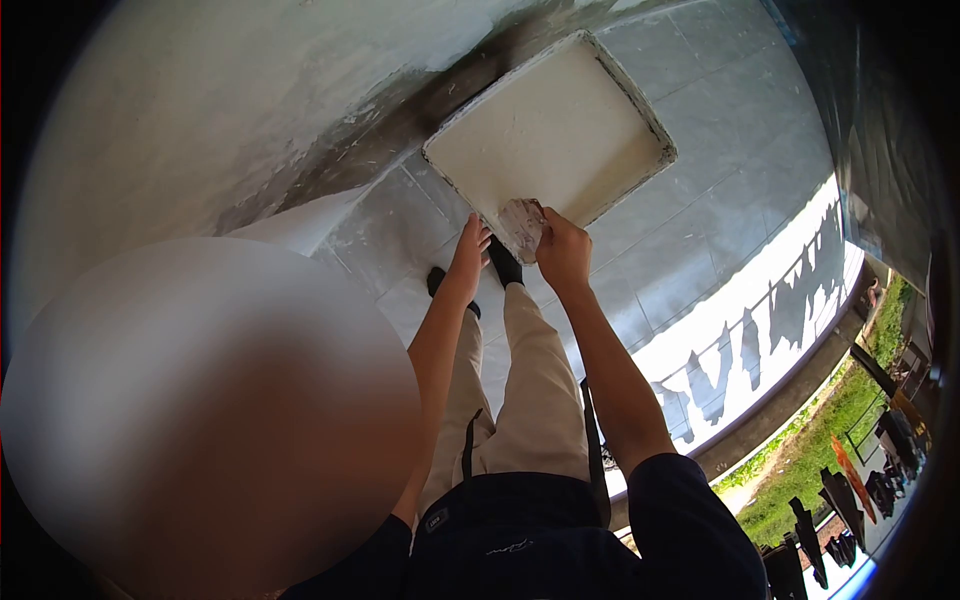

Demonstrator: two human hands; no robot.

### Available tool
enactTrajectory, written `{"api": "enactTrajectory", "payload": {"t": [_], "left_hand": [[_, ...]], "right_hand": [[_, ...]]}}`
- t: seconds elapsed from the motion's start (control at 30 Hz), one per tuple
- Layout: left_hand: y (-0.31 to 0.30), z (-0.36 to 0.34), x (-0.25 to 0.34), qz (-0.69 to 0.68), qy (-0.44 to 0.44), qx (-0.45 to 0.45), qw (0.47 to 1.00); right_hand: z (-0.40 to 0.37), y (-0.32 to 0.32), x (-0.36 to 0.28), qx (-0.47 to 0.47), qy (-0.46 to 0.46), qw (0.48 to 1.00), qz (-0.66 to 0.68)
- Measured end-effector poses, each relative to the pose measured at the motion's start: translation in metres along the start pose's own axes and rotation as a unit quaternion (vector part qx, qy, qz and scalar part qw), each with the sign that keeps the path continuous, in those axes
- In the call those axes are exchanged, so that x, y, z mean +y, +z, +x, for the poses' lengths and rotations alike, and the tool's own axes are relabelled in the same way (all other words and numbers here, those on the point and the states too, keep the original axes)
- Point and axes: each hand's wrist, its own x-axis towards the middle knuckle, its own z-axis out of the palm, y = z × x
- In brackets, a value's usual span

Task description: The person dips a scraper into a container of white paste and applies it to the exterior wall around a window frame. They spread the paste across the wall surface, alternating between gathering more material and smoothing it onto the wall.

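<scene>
In the head view, my right hand (pixel 563 248) grips a flat, roughly rectangular piece (pixel 521 222) smeared whitish and brown, its exact kind unclear. The piece overlaps the near corner of a large shallow tray (pixel 633 88). A pale, smooth, creamy layer (pixel 545 130) fills the tray, and its rim is crusted with dark and white residue. To the left of the smeared piece, my left hand (pixel 470 258) is beside the tray's near edge, fingers stretched out and holding nothing.
Grey floor tiles (pixel 700 200) lie around the tray. On the left stands a wall (pixel 250 110) with a dark, stained lower strip. My feet (pixel 506 262) are just below the tray. Sunlight crosses the floor at right, with grass (pixel 800 460) beyond the edge.
</scene>
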Motion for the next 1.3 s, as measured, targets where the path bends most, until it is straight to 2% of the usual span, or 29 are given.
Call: {"api": "enactTrajectory", "payload": {"t": [0.27,0.67,0.83,1.07,1.17,1.23,1.27,1.3], "left_hand": [[-0.007,0.003,-0.004,0.008,-0.006,-0.013,1.000],[-0.007,-0.002,0.000,-0.011,-0.009,-0.028,1.000],[-0.010,-0.005,0.004,-0.034,-0.018,-0.040,0.998],[-0.012,-0.007,0.006,-0.034,-0.015,-0.051,0.998],[-0.012,-0.010,0.007,-0.048,-0.016,-0.054,0.997],[-0.013,-0.011,0.007,-0.090,-0.020,-0.062,0.994],[-0.014,-0.011,0.007,-0.089,-0.017,-0.063,0.994],[-0.015,-0.010,0.008,-0.091,-0.019,-0.066,0.993]], "right_hand": [[0.012,0.006,0.014,0.004,0.016,0.999,0.028],[0.041,0.005,0.018,-0.097,0.010,0.993,0.066],[0.044,0.005,0.034,-0.140,0.030,0.981,0.127],[0.050,0.002,0.039,-0.171,0.034,0.980,0.095],[0.049,0.004,0.044,-0.163,0.046,0.981,0.098],[0.050,0.005,0.053,-0.171,0.119,0.969,0.133],[0.050,0.005,0.057,-0.169,0.117,0.970,0.134],[0.050,0.005,0.060,-0.146,0.152,0.956,0.204]]}}
